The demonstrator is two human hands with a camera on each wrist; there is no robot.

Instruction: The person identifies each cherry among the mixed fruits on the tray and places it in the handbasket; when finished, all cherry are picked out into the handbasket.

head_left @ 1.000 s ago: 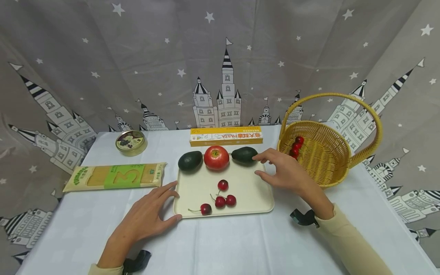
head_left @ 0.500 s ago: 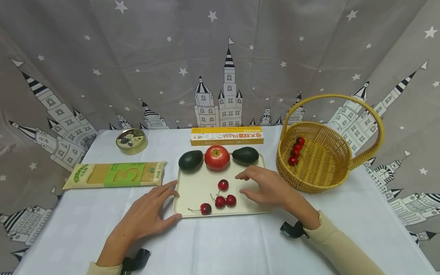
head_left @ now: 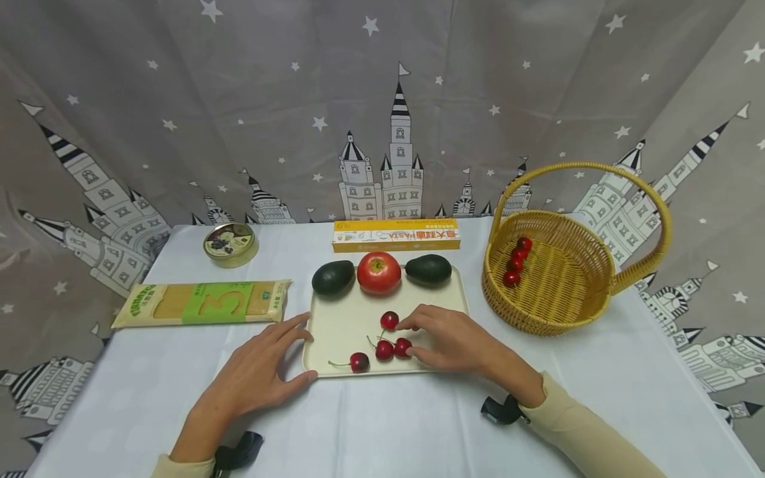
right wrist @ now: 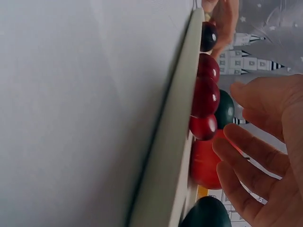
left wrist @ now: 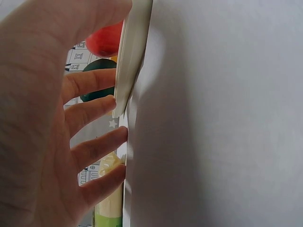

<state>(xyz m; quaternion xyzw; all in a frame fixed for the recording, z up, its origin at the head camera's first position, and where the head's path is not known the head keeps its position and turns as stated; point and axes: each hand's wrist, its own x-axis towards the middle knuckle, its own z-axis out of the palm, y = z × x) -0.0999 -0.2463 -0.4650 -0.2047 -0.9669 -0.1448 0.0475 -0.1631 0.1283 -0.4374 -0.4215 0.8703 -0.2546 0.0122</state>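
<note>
My left hand [head_left: 254, 372] rests at the left edge of a cream tray [head_left: 335, 322], its fingertips and thumb at the rim with fingers spread. Over the tray's right part hovers my right hand [head_left: 451, 342], thumb and fingers apart around the nearest cherries. Its thumb tip overlaps one dark red cherry [head_left: 403, 347] in the head view, and its fingers are beside another cherry [head_left: 390, 320]. Further cherries [head_left: 360, 362] with stems lie to the left. A red apple-like fruit [head_left: 379, 273] sits at the tray's back between two avocados [head_left: 333, 278].
A wicker basket [head_left: 546, 318] with a tall handle stands to the right, several cherries [head_left: 517, 261] lined up inside it. Behind the tray lies a yellow pasta box [head_left: 396, 236]. To the left are a bag of pasta [head_left: 203, 304] and a round tin [head_left: 230, 245].
My right hand has moved from beside the right avocado, left and toward me, to the cherries. My left hand stays at the tray's edge.
</note>
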